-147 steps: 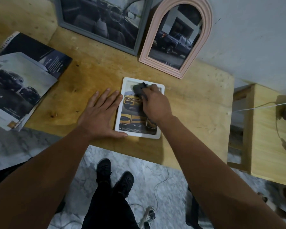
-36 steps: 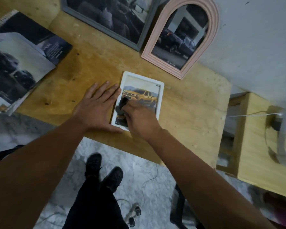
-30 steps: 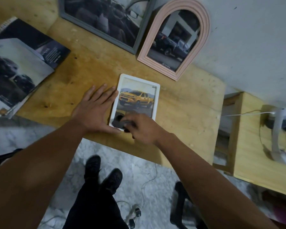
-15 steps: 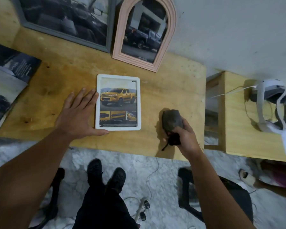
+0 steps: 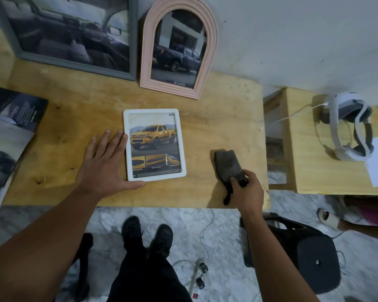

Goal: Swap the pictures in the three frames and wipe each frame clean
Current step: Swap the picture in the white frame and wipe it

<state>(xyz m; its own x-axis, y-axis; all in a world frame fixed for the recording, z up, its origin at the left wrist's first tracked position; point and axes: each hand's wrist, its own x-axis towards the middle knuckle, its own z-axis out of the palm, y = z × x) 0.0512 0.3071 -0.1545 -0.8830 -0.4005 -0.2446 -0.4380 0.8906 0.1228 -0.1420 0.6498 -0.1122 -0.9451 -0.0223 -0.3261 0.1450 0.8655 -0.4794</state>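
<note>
A small white frame (image 5: 155, 145) with a yellow pickup picture lies flat on the wooden table (image 5: 216, 118). My left hand (image 5: 104, 163) rests flat beside the frame's left edge, thumb along its bottom edge. To the right, a dark cloth (image 5: 227, 165) lies on the table, and my right hand (image 5: 248, 189) pinches its near end. A pink arched frame (image 5: 179, 47) with a dark pickup picture and a large grey frame (image 5: 70, 33) with a car interior picture lean against the wall at the back.
Car brochures (image 5: 7, 140) lie at the table's left end. A lower wooden side table (image 5: 327, 171) on the right carries a white headset (image 5: 347, 127) with a cable and a paper sheet. A black stool (image 5: 314, 264) and a power strip (image 5: 200, 273) are on the floor.
My right hand wiped the cloth down the white frame's glass, then carried it off to the right and lowered it onto the table. My left hand stayed beside the frame.
</note>
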